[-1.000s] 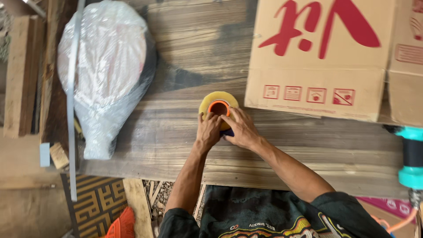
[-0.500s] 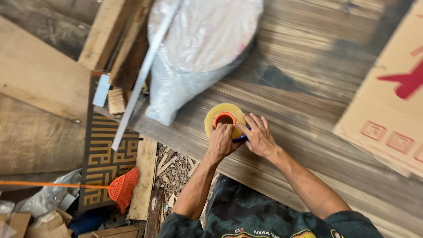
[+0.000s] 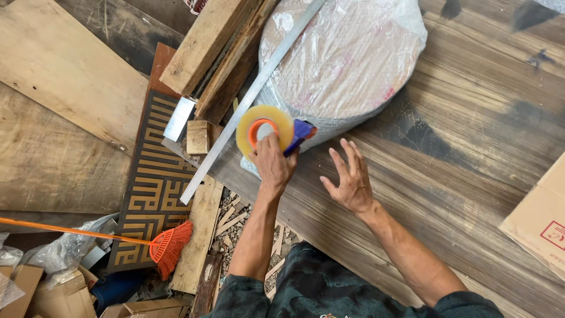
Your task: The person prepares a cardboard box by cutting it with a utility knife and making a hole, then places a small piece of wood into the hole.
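Left hand [image 3: 272, 162] gripped the tape dispenser [image 3: 272, 131], fingers curled round its yellowish roll and orange hub, blue handle jutting right. Dispenser was held up just over the table [image 3: 471, 135] edge, right beside the lower end of the plastic-wrapped bundle [image 3: 347, 59]; whether it touched the wrap could not be told. Right hand [image 3: 351, 178] hovered near it over the dark wood, fingers spread wide, holding nothing. A metal strip [image 3: 253, 94] ran diagonally under the dispenser. Wood planks [image 3: 206, 47] lay up-left, a patterned panel [image 3: 154, 176] below them, an orange broom [image 3: 168, 246] beside it. A cardboard box [image 3: 538, 221] sat at the right edge.
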